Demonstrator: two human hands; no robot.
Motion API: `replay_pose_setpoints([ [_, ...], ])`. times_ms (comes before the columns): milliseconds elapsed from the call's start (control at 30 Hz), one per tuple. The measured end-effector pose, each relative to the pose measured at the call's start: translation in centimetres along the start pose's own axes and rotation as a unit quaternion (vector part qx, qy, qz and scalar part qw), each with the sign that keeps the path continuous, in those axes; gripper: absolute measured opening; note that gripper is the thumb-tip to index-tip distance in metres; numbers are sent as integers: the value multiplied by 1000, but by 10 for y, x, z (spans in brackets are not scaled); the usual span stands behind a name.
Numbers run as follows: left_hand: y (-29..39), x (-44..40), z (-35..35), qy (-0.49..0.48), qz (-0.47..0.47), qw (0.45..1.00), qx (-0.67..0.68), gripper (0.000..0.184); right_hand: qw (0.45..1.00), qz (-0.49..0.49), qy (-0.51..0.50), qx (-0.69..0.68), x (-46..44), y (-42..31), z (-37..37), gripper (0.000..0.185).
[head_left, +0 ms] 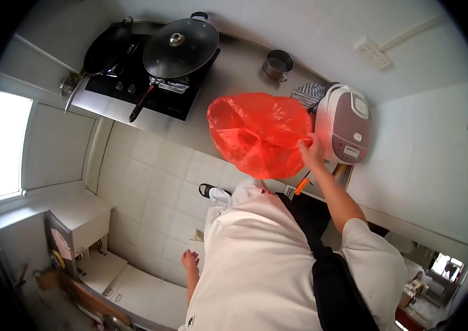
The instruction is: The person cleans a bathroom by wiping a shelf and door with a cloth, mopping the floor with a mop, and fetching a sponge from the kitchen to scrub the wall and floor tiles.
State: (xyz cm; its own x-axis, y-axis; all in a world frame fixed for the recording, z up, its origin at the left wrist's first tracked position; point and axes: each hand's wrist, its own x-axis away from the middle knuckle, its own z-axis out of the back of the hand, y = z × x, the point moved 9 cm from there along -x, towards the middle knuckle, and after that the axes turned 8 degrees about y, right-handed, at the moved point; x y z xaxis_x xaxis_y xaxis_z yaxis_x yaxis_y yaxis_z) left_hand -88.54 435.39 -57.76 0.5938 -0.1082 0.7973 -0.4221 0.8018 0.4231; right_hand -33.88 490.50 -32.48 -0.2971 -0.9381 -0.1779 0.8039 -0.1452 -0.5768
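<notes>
My right hand point(312, 151) is closed on the edge of a thin red plastic bag point(261, 132). The bag billows out to the left, over the front of the steel counter, with its mouth partly spread. Below this hand lies an orange-handled tool point(302, 185) whose kind I cannot make out. A rice cooker point(344, 124) stands just right of the bag, with a striped cloth point(308, 95) beside it. My left hand point(191, 258) hangs low at my side, fingers curled in, nothing visible in them, away from any object.
At the back left, a lidded frying pan point(181, 49) and a dark wok point(108, 51) sit on the black gas hob point(159, 105). A small metal pot point(278, 65) stands behind the bag. White cabinets point(87, 220) and a bright window point(3, 146) lie to my left.
</notes>
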Motion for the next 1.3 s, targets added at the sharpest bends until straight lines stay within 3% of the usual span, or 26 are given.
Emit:
replay_pose_setpoints([
  [33, 15, -4, 10, 17, 49, 998, 37, 32, 998, -36, 42, -1, -6, 3, 16, 40],
  [133, 59, -28, 37, 34, 62, 997, -2, 32, 981, -102, 164, 9, -23, 29, 42, 30],
  [233, 93, -72, 54, 34, 61, 998, -10, 33, 953, -213, 213, 29, -37, 56, 41, 30],
  [333, 126, -78, 56, 53, 43, 998, -10, 33, 954, -199, 204, 90, -54, 52, 34, 24],
  [433, 167, -61, 37, 50, 14, 999, 3, 34, 899, 90, 343, 257, -48, -85, 63, 23],
  [500, 177, -53, 23, 34, 3, 999, -17, 33, 962, 148, 227, 24, -37, -141, 41, 31],
  [567, 186, -46, 9, 7, -3, 999, -48, 31, 985, 95, -81, -121, -17, -146, -33, 33],
  [633, 194, -40, -2, -2, -18, 997, -74, 30, 980, 46, -146, -126, 4, -159, -68, 39],
  [700, 199, -34, -6, 9, -10, 997, -71, 30, 979, 164, -118, -26, 21, -177, -78, 49],
  [800, 202, -23, -7, 27, -12, 997, -71, 31, 962, 171, -206, -54, 42, -191, -96, 59],
  [1000, 189, -24, 3, 62, -46, 996, -38, 31, 948, 229, -205, -80, 46, -224, -128, 73],
  [1133, 150, -41, 9, 153, -90, 980, -93, 45, 931, 316, -181, 6, 42, -242, -151, 73],
  [1300, 148, -16, 8, 218, -49, 972, -71, 49, 893, 331, -299, -55, 55, -281, -211, 66],
])
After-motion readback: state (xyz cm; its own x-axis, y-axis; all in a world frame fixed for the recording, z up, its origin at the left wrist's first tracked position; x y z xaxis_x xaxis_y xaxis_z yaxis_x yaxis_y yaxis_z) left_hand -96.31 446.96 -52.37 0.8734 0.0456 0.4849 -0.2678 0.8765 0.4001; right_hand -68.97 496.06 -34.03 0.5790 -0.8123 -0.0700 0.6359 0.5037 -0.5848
